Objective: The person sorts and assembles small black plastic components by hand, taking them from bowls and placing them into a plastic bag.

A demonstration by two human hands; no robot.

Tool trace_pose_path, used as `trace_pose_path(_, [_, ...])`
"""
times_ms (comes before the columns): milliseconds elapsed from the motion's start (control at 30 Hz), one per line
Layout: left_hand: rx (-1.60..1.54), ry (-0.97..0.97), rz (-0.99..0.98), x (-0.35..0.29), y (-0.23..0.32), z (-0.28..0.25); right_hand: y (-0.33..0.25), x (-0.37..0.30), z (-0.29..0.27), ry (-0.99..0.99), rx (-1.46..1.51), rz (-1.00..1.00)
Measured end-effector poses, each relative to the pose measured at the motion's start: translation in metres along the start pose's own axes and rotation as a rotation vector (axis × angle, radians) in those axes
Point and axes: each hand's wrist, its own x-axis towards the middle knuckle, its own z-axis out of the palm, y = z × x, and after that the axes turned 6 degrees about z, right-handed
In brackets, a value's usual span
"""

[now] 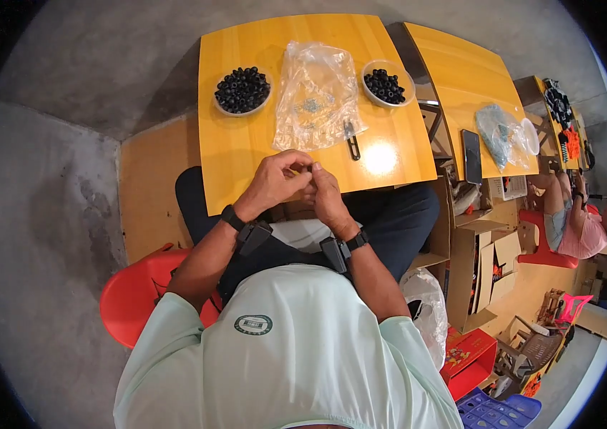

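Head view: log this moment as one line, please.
left hand, right hand: meeting near table edge | held item: unclear | left tub, right tub: black pieces | clear bag: between tubs

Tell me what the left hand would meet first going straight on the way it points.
Most likely the right hand, just ahead of the left hand; whether the two touch at this depth is unclear.

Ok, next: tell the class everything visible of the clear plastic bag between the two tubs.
The crumpled, transparent plastic bag lies roughly flat on the yellow, wood-look table, between two round, clear plastic tubs. Its wrinkled film catches the light, and the wood shows through. Small greyish pieces cluster near its middle; whether inside or on top, I cannot tell. One end of a slim, black, slotted tool overlaps its near right corner.
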Motion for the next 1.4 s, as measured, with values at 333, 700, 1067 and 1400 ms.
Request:
trace_pose_path(333, [-0.327, 0.202, -0.196, 0.011, 0.002, 0.03, -0.002, 0.011, 0.021, 0.065, -0.473, -0.449])
trace_pose_path(700, [-0.784, 0.283, -0.213, 0.005, 0.014, 0.034, -0.012, 0.0, 0.033, 0.066, -0.64, -0.547])
trace_pose_path(1067, [-0.522, 0.14, -0.23, 0.001, 0.009, 0.019, -0.018, 0.005, 0.008, -0.28, 0.323, -0.019])
trace_pose_path(1400, [-0.133, -0.003, -0.107, -0.002, 0.02, -0.012, -0.02, -0.007, 0.019, -0.233, 0.339, 0.039])
